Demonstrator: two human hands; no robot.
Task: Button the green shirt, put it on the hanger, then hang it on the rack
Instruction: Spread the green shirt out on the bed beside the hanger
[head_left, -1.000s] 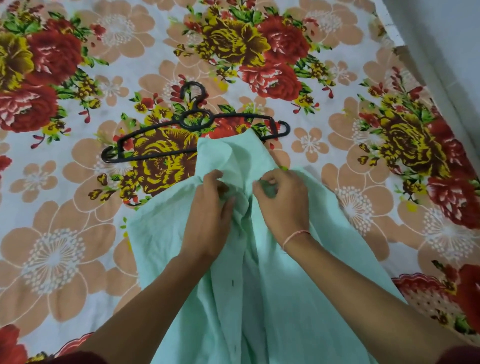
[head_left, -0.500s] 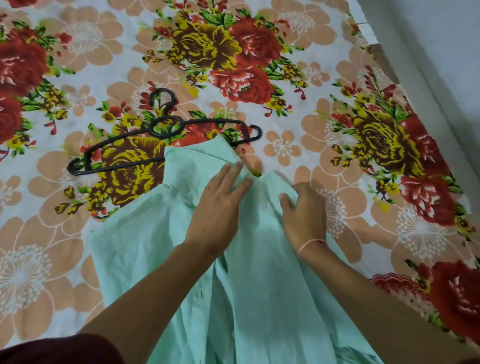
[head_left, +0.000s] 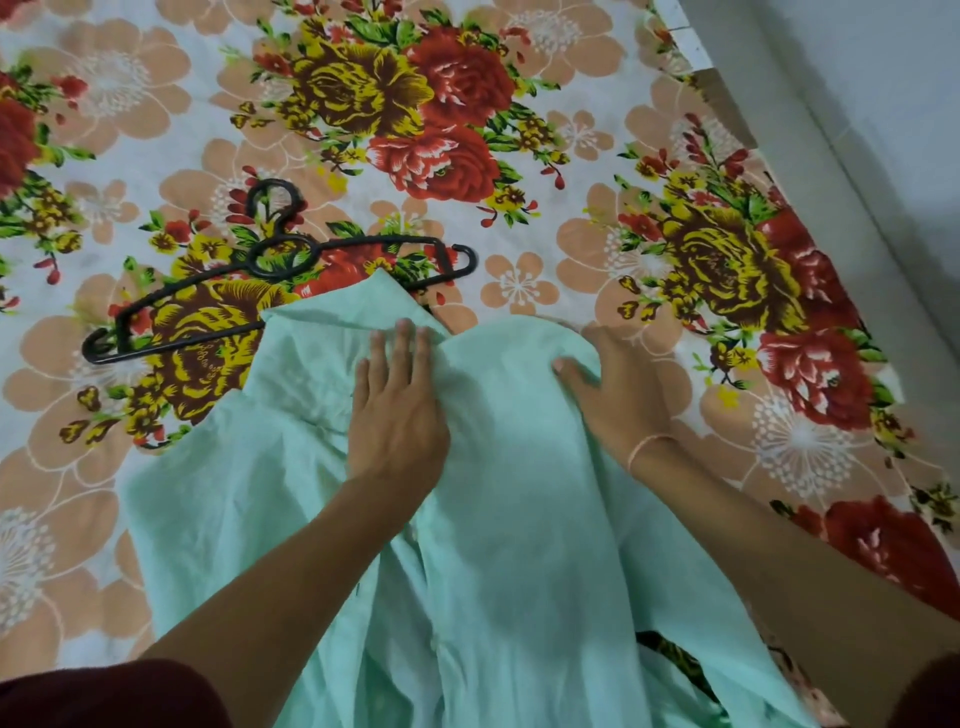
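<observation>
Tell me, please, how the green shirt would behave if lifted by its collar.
The green shirt is probably floppy: it lies creased and wrinkles under the left hand. Thin cloth, so likely light. Pushed, it would probably bunch rather than slide on the floral sheet.

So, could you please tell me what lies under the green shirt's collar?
The black hanger partly: its lower bar runs beneath the green shirt. That covered stretch is hidden.

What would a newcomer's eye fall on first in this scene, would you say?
The pale green shirt spread mid-bed, with the left hand pressing flat near its collar and the right hand at its shoulder edge. Just beyond, a black hanger lies on the loud floral bedsheet, partly covered by the collar.
</observation>
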